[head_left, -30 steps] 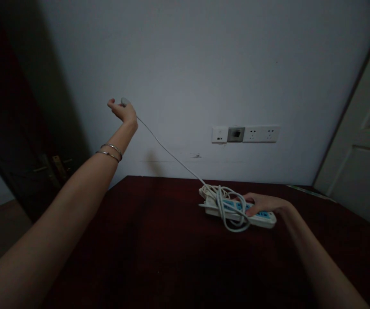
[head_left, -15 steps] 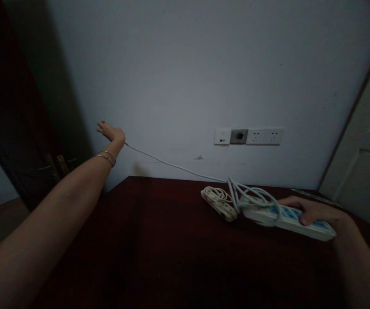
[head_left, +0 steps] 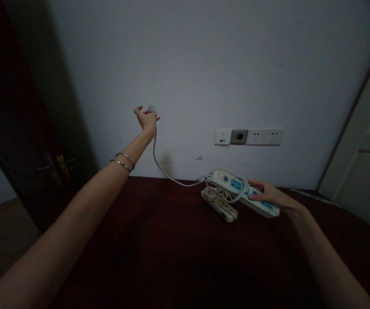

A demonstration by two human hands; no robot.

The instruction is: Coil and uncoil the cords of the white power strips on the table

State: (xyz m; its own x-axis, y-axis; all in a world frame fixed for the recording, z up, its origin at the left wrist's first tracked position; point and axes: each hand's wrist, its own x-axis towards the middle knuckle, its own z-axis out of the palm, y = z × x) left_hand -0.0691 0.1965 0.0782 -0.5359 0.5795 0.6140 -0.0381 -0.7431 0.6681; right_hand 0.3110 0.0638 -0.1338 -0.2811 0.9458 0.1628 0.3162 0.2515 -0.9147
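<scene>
Right hand (head_left: 270, 196) round the strip (head_left: 251, 202), left hand (head_left: 148, 121) up with the plug (head_left: 151, 108)

Half a second ago the right hand was farther right; now it has come left, bringing the strip with it. It is mostly closed on the strip, thumb across the top face, the other fingers partly hidden behind. The strip slants above the dark red table (head_left: 172, 240), its left end higher, overlapping the second strip (head_left: 221, 207) in view. Whether the two touch, I cannot tell. The second strip lies where it was.

Farther off, the left hand has moved right and a little higher. It is half open, fingers bent and spread, with the plug among them; the exact pinch is too small to see. The plug, hidden before, now shows. The cord (head_left: 178, 183) was stretched nearly straight and now sags in a soft curve.

The strip is a long white bar, apparently plastic, with blue socket panels and smooth white loops about it. The second strip is shorter, cream, and tangled in thin cord. Two slim, shiny bangles (head_left: 120, 163) circle the left forearm. Beyond, square-cornered sockets (head_left: 265, 136) sit in a row on a matt, scuffed pale wall (head_left: 185, 77).
</scene>
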